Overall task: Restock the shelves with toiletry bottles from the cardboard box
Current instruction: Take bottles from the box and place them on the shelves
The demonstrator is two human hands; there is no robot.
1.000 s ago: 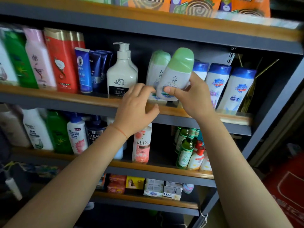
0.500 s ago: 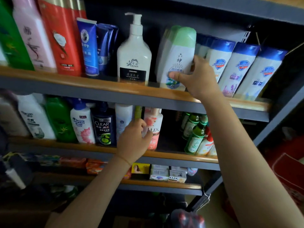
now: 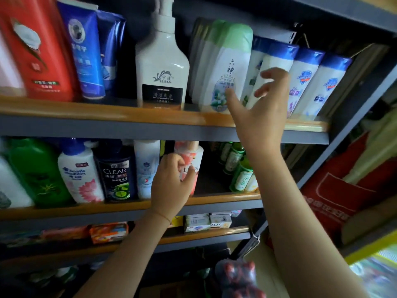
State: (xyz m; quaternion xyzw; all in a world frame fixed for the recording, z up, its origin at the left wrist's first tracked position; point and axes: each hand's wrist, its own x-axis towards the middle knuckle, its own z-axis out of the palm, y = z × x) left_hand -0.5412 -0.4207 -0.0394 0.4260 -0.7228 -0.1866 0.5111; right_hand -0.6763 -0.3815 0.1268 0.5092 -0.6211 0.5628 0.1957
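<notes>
Nearest: left hand at approx 7 o'clock of the view, in front of the middle shelf. Its fingers are loosely curled against the pink LUX bottle, touching it; whether they really pinch it, can't tell, too much blur.

Further up, approx 1 o'clock: right hand, fingers spread and relaxed, holding nothing. The thumb lies on or just off the label of the green-capped bottle. That bottle stands upright on the upper shelf, between the white pump bottle at its 9 o'clock and the blue-capped bottles at its 3 o'clock.

Step, as I judge it: placement of this bottle looks done, grip just let go. Next move prob. calls for both hands down to the box for another bottle, maybe straightening the LUX first.

Hidden: cardboard box not clearly in view. Bottom edge is dark and smeared; red blurred object at 6 o'clock unidentifiable. More green caps behind the front one, count unclear.
</notes>
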